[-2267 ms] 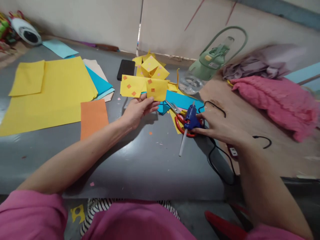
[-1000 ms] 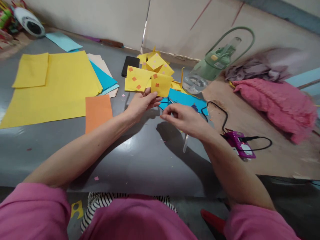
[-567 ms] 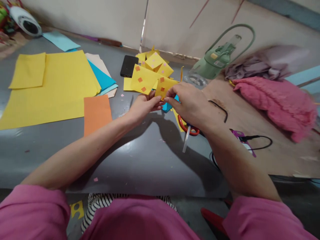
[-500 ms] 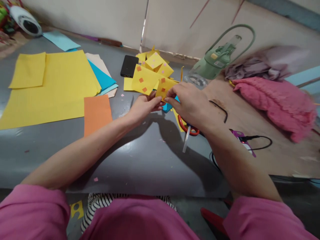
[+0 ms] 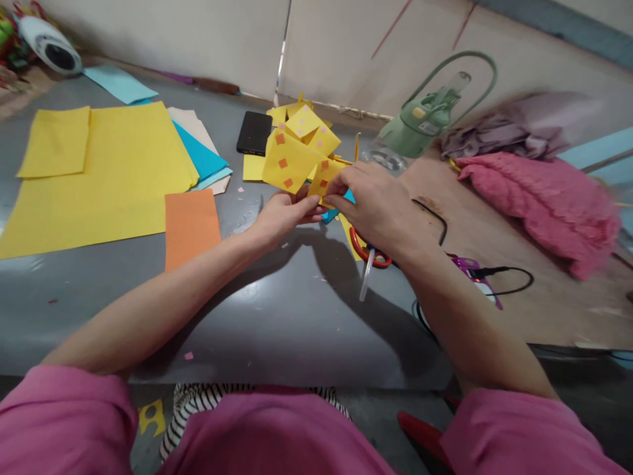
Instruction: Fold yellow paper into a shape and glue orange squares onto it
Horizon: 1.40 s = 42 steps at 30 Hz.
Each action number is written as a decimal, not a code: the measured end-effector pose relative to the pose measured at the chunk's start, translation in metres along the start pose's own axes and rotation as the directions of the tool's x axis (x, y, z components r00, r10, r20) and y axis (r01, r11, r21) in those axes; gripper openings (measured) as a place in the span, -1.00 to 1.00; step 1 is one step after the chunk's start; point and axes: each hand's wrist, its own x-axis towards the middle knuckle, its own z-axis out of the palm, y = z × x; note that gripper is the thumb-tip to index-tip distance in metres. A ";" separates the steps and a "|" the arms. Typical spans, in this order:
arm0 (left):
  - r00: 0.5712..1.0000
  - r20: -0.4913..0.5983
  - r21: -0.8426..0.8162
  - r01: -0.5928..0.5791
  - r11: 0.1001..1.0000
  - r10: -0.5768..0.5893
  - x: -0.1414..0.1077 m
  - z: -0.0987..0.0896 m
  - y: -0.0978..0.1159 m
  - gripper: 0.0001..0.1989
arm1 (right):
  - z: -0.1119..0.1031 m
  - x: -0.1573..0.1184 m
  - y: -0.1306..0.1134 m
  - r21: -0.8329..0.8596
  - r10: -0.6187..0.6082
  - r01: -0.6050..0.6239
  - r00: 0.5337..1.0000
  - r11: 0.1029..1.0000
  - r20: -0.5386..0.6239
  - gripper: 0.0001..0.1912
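A yellow paper piece with orange squares [image 5: 291, 161] is held up between my two hands over the grey table. My left hand [image 5: 287, 212] pinches its lower edge from the left, thumb in front. From the right, my right hand [image 5: 368, 198] is closed on the same paper's right part, fingertips nearly meeting the left thumb. Just behind lies a heap of yellow folded papers with pink dots [image 5: 309, 124]. Blue paper [image 5: 330, 215] shows partly under the hands. Below my right hand lie red-handled scissors [image 5: 360, 245], largely covered, and a clear glue stick [image 5: 366, 277].
Large yellow sheets [image 5: 119, 198], an orange sheet [image 5: 192, 224] and blue sheets [image 5: 195, 152] lie at left. A black phone [image 5: 254, 132] is near the heap. At right stand a green bottle [image 5: 410, 128], a pink cloth bundle [image 5: 544, 204] and a cabled purple device [image 5: 475, 277].
The left part of the yellow paper has tilted and bent slightly. Both hands keep their grip in nearly the same place. The view has shifted a little.
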 end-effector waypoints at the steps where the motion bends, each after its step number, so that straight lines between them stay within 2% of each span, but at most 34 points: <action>1: 1.000 0.004 -0.012 0.004 1.000 -0.004 0.000 0.000 0.000 -0.88 | 0.001 -0.001 0.002 0.030 -0.006 0.007 1.000 1.000 -0.015 -0.88; 6: 0.999 -0.037 -0.108 0.021 0.994 -0.026 0.003 -0.002 0.001 -0.91 | 0.005 -0.016 0.010 0.152 0.008 0.020 0.983 0.988 -0.184 -0.77; 9: 0.999 -0.042 -0.137 0.024 0.990 -0.030 0.007 -0.004 -0.001 -0.87 | 0.014 -0.031 0.010 0.054 -0.057 0.076 0.951 0.996 -0.304 -0.69; 12: 0.999 -0.025 -0.152 0.028 0.988 -0.032 0.009 -0.005 -0.004 -0.85 | 0.026 -0.039 0.009 -0.100 -0.179 0.154 0.918 0.983 -0.354 -0.65; 15: 1.000 -0.010 -0.162 0.026 0.986 -0.028 0.007 -0.005 -0.007 -0.85 | 0.035 -0.042 0.009 -0.211 -0.253 0.186 0.898 0.960 -0.359 -0.60; 18: 1.000 0.020 -0.181 0.013 0.983 -0.010 0.005 -0.003 -0.008 -0.84 | 0.039 -0.043 0.009 -0.235 -0.250 0.177 0.911 0.956 -0.329 -0.55; 24: 1.000 -0.003 -0.193 0.018 0.981 -0.019 0.003 -0.002 -0.008 -0.85 | 0.042 -0.045 0.010 -0.122 -0.191 0.163 0.942 0.979 -0.276 -0.48; 28: 1.000 -0.001 -0.177 0.021 0.984 -0.021 0.003 -0.002 -0.007 -0.88 | 0.040 -0.044 0.011 0.071 -0.117 0.145 0.945 0.987 -0.304 -0.47; 30: 1.000 0.016 -0.172 0.019 0.985 -0.016 0.001 -0.001 -0.007 -0.88 | 0.038 -0.043 0.011 0.108 -0.087 0.128 0.942 0.986 -0.324 -0.47; 38: 0.999 0.022 -0.153 0.044 0.987 -0.041 -0.004 0.004 -0.007 -0.86 | 0.039 -0.041 0.013 -0.130 -0.174 0.139 0.933 0.982 -0.315 -0.45; 42: 0.998 0.014 -0.132 0.066 0.989 -0.065 -0.004 0.004 -0.004 -0.89 | 0.035 -0.042 0.015 -0.183 -0.188 0.140 0.942 0.973 -0.278 -0.45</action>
